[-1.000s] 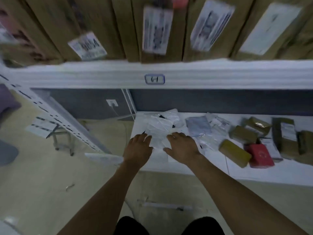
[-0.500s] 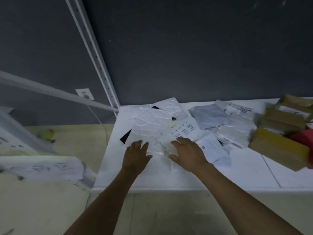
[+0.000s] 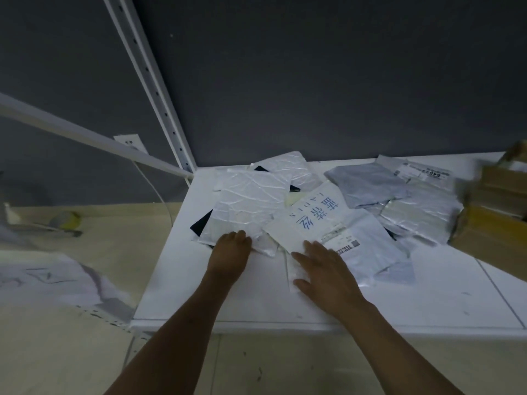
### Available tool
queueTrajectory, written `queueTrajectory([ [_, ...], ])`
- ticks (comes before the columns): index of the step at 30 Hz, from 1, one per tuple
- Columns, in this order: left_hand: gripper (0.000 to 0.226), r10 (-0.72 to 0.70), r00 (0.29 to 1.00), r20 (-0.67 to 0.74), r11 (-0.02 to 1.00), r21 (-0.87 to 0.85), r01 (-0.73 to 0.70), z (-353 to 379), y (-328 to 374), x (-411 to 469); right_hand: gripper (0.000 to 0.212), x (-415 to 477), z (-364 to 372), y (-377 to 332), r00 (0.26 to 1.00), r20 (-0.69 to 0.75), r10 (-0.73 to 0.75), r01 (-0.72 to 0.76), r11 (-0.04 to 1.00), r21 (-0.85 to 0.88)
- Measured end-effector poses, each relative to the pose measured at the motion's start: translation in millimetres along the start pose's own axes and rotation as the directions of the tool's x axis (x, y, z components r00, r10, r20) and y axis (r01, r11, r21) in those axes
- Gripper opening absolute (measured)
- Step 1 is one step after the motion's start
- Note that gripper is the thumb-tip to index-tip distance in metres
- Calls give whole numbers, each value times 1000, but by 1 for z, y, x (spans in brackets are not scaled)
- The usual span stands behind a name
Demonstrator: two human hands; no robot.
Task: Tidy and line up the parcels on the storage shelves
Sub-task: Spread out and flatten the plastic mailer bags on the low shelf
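Note:
A loose heap of flat parcels lies at the left end of the white shelf [image 3: 256, 303]. My left hand [image 3: 229, 252] is at the near edge of a crinkled white plastic mailer [image 3: 248, 203], with its fingers bent down over that edge. My right hand [image 3: 322, 269] lies flat, fingers spread, on a white envelope with blue characters [image 3: 310, 220]. A black flat parcel [image 3: 201, 225] sticks out from under the mailer. A white labelled bag [image 3: 368, 246] lies under the envelope, to the right of my right hand.
A grey bag [image 3: 365, 183] and a silvery labelled bag [image 3: 419, 206] lie further right. Brown cardboard boxes [image 3: 496, 218] stand blurred at the right edge. A white perforated shelf post [image 3: 159, 95] rises at the back left corner against a dark wall. The floor lies beyond the shelf's left edge.
The camera has dropped from the upper shelf of boxes to this lower shelf. Both hands stayed on the heap. My left hand's fingers have bent at the mailer's edge.

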State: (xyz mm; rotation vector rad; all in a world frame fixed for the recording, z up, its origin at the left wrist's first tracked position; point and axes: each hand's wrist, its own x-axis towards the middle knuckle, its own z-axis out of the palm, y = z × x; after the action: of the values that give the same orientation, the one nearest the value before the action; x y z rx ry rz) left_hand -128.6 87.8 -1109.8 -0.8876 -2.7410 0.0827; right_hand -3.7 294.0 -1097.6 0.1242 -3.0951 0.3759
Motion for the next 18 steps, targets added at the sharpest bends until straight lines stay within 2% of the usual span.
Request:
queueTrajectory([
  [4, 26, 8, 998, -66, 997, -81, -13, -12, 6, -23, 61, -3, 7, 6, 999, -26, 29, -31, 998, -63],
  [6, 16, -91, 989, -114, 974, -216, 65, -23, 7, -37, 57, -2, 0, 3, 999, -24, 36, -37, 999, -26],
  [8, 9, -274, 942, -192, 913, -359, 193, -44, 10, -50, 55, 0, -8, -4, 997, -51, 58, -53, 995, 88],
  [9, 13, -389, 899, -200, 856, -440, 273, -60, 13, -55, 53, 3, -14, -10, 995, -55, 80, -67, 977, 201],
  [11, 18, -632, 756, -172, 670, -612, 421, -90, 23, -64, 52, 7, -27, -25, 988, -87, 124, -72, 890, 450],
  [13, 19, -791, 586, -176, 498, -741, 450, -109, 34, -72, 49, 9, -40, -43, 982, -92, 164, -66, 759, 648],
  [15, 24, -904, 416, -100, 288, -860, 421, -115, 38, -75, 48, 10, -46, -54, 978, 7, 208, -135, 608, 783],
  [16, 24, -928, 371, -42, 196, -900, 389, -117, 39, -76, 50, 10, -46, -58, 972, 74, 225, -185, 531, 827],
  [18, 20, -926, 376, 35, 91, -946, 312, -116, 38, -79, 58, 9, -47, -63, 940, 235, 248, -311, 334, 890],
])
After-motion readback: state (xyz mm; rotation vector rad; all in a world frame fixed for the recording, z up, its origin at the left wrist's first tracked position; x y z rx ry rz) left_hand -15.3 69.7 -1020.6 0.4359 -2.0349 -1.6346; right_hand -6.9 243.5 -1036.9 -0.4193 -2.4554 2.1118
